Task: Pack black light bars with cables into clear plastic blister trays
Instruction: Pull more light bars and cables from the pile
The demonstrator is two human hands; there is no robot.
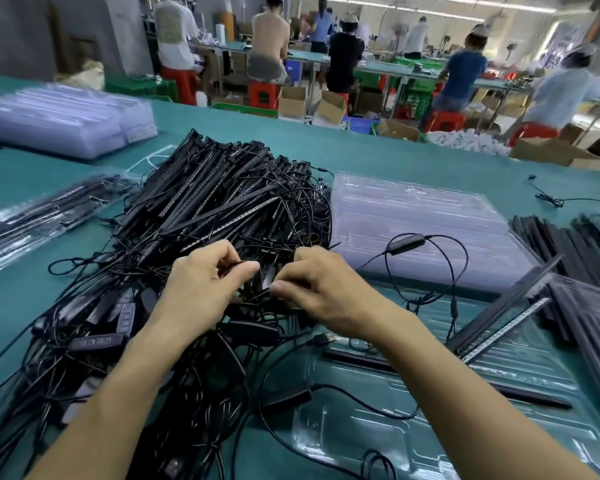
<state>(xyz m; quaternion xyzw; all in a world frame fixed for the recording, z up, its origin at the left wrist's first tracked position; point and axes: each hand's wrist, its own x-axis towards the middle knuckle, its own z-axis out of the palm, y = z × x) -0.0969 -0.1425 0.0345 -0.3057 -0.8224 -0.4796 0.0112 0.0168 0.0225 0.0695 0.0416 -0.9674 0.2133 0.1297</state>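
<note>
Heap of black light bars (222, 202) with tangled cables mid-table (395, 150), left hand (201, 285) and right hand (323, 289) close together at its near side, fingers curled, thumbs and fingertips pinching thin black cable (261, 295), clear blister tray (378, 434) at near right edge holding bars, stack of empty trays (413, 220) just beyond it, filled trays (32, 220) by left edge.

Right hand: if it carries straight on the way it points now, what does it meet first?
Probably the left hand: it faces it closely across the black cable both pinch. Depth is unclear.
</note>
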